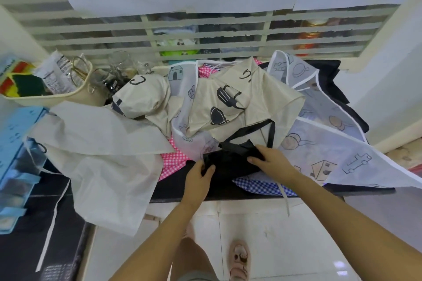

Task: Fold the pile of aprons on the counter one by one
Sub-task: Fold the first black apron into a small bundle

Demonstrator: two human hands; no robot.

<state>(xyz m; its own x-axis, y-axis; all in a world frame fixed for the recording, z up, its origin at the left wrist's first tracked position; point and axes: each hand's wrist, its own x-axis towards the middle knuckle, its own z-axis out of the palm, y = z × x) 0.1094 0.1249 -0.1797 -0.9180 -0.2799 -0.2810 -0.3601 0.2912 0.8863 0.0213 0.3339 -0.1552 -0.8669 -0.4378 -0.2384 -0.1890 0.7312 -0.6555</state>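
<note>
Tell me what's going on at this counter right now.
A person stands at the dark counter folding aprons. The left hand and right hand both hold a black apron, bunched into a compact bundle at the near edge. The rest lie unfolded in a heap behind it: a beige printed apron, a sheer white apron with drawings, a pink checked apron, a blue checked apron, and a plain cream apron hanging over the left edge.

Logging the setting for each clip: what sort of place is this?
Probably a home kitchen or utility corner: a dark counter piled with aprons, glass jars beside a cream tub of packets, and a slatted window grille behind. The left hand and right hand grip a black apron.
</note>
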